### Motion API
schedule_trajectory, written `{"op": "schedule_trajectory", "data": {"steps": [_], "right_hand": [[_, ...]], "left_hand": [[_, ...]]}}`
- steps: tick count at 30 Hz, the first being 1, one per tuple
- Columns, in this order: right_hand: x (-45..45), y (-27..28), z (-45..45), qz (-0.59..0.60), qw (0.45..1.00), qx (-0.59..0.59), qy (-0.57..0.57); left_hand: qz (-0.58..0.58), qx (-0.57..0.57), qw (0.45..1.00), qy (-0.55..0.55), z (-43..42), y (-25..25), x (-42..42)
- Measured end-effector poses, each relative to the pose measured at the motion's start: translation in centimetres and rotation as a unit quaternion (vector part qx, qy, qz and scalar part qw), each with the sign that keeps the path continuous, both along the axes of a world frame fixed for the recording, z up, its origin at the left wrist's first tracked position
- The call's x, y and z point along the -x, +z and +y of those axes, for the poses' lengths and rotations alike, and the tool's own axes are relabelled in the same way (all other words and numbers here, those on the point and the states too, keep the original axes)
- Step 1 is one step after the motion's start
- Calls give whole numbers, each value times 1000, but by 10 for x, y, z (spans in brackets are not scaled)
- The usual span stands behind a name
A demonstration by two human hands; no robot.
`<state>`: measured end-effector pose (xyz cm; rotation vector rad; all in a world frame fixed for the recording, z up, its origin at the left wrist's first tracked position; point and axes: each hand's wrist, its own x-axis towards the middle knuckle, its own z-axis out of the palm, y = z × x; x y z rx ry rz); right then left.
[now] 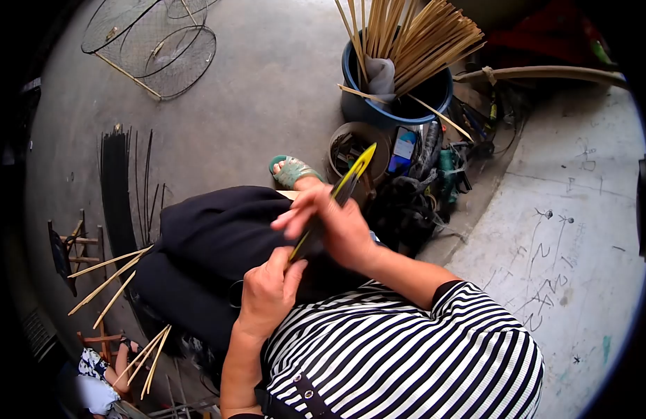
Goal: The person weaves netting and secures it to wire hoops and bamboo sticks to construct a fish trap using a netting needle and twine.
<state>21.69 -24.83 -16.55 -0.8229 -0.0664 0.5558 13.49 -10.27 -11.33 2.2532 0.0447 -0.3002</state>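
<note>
A long yellow netting shuttle (361, 162) wound with dark cord slants up and to the right above my lap. My left hand (268, 288) pinches its lower end between thumb and fingers. My right hand (330, 223) is at the middle of the shuttle, slightly blurred, with some fingers spread across it; whether it grips the shuttle is unclear. Dark cloth (211, 237) covers my legs beneath both hands.
A blue bucket (347, 66) of bamboo strips (427, 42) stands ahead, beside a small tool bucket (337, 140). A net trap (155, 49) lies at upper left. Black strips (117, 181) lie left. Another person (99, 391) sits at lower left.
</note>
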Motion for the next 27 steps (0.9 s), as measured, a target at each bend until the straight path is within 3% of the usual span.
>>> {"op": "schedule_trajectory", "data": {"steps": [2,3,5,8,9,11,13,16,21,27], "right_hand": [[-12,-8,-13,173,983,-28,-49],[-19,-17,-26,246,968,-35,-20],[-23,-33,-53,253,960,67,101],[-11,-43,-70,112,911,326,227],[-10,-41,-79,150,902,273,300],[-3,-34,-85,135,908,224,325],[-2,-45,-94,173,910,196,321],[0,-71,-113,133,910,301,251],[0,-125,-159,102,852,507,82],[-20,-157,-166,92,862,497,42]], "left_hand": [[-14,21,1000,-5,2,3,6],[-21,32,999,-9,3,5,7],[-29,55,998,17,5,8,9],[-7,48,994,93,19,21,10],[-4,54,989,135,23,19,13],[-7,52,984,168,30,22,15],[-28,47,976,209,39,26,16],[-91,78,955,273,60,31,21],[-132,145,922,334,69,46,28],[-87,160,936,302,54,33,30]]}}
